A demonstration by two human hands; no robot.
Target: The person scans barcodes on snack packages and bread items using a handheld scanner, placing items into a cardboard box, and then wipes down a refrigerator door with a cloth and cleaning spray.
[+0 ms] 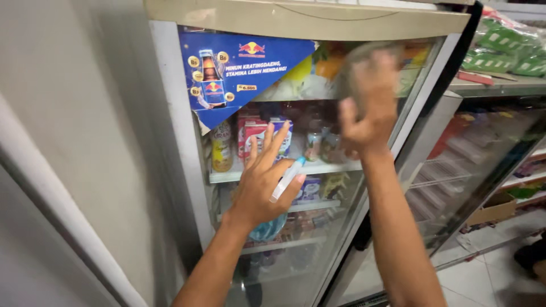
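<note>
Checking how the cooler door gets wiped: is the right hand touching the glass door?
Cannot tell. In the head view the right hand is raised against the glass door, but it is motion-blurred, with something pale and blurry at its fingers, so no contact or gap shows plainly.

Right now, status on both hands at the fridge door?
Left hand flat on glass door, white-and-blue pen-like thing tucked under thumb. Right hand high on the glass, blurred, maybe holding a cloth. Nothing between hands.

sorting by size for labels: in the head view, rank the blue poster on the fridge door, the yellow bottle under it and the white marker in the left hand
1. blue poster
2. yellow bottle
3. white marker in the left hand

The bottle and marker look close in size, and the marker is nearer the camera, so their order is unsure.
</note>
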